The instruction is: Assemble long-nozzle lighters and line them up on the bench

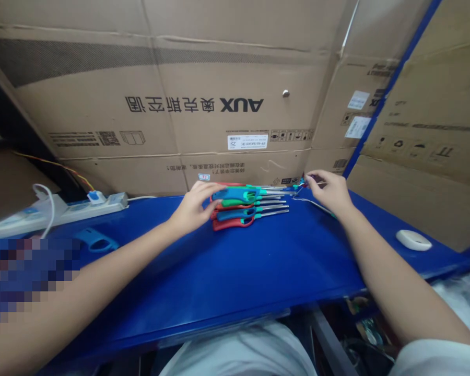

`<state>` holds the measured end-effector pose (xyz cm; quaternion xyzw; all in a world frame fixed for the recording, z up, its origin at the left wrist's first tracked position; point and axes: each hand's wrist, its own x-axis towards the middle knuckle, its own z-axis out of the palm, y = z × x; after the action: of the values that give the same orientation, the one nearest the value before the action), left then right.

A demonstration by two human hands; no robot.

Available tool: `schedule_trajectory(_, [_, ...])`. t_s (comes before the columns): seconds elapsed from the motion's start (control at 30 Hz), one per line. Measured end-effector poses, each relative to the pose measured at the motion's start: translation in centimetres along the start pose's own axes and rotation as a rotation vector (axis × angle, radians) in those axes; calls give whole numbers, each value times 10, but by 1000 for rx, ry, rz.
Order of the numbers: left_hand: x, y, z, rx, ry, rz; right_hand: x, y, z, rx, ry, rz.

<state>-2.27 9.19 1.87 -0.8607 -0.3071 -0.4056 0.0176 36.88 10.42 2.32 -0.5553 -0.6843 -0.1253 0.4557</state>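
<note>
A stack of long-necked gas lighters with red, green and blue handles lies on the blue table, metal necks pointing right. My left hand (196, 204) is closed with thumb and fingers around the handle end of a blue lighter (235, 195) on top of the stack. A red lighter (234, 224) lies nearest me, with another blue lighter (237, 213) just behind it. Beyond the neck tips, my right hand (331, 192) pinches its fingertips together; what they hold is too small to make out. A thin metal neck (315, 204) with a green end lies beneath this hand.
Cardboard panels (203, 62) stand behind and to the right of the blue table (266, 271). A white power strip (90, 211) and a blue handle piece (97, 241) are at the left. A white oval object (413, 240) lies at the right.
</note>
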Motion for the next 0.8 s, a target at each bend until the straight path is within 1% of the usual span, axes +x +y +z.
schedule_trajectory(0.07, [18,-14,11,40,29,-125,-5,8,5,-43,-4,-34])
schedule_trajectory(0.1, [26,-22,17,67,23,-182,-7,9,8,-50,-11,-54])
schedule_trajectory(0.23, [51,-46,40,105,-22,-243,-12,6,15,-45,-67,-116])
schedule_trajectory(0.37, [59,-59,52,138,-85,-285,-14,4,19,-50,-98,-135])
schedule_trajectory(0.47, [58,-59,53,172,-99,-306,-16,3,19,-59,-97,-128])
schedule_trajectory(0.57, [54,-54,42,223,-115,-285,-17,1,18,-69,-98,-118])
schedule_trajectory(0.63, [47,-51,27,268,-167,-261,-18,-1,17,-73,-96,-110])
schedule_trajectory(0.7, [35,-54,4,320,-264,-252,-18,-1,17,-79,-91,-98])
schedule_trajectory(0.8, [7,-68,-40,435,-398,-335,-19,3,18,-113,-103,-94])
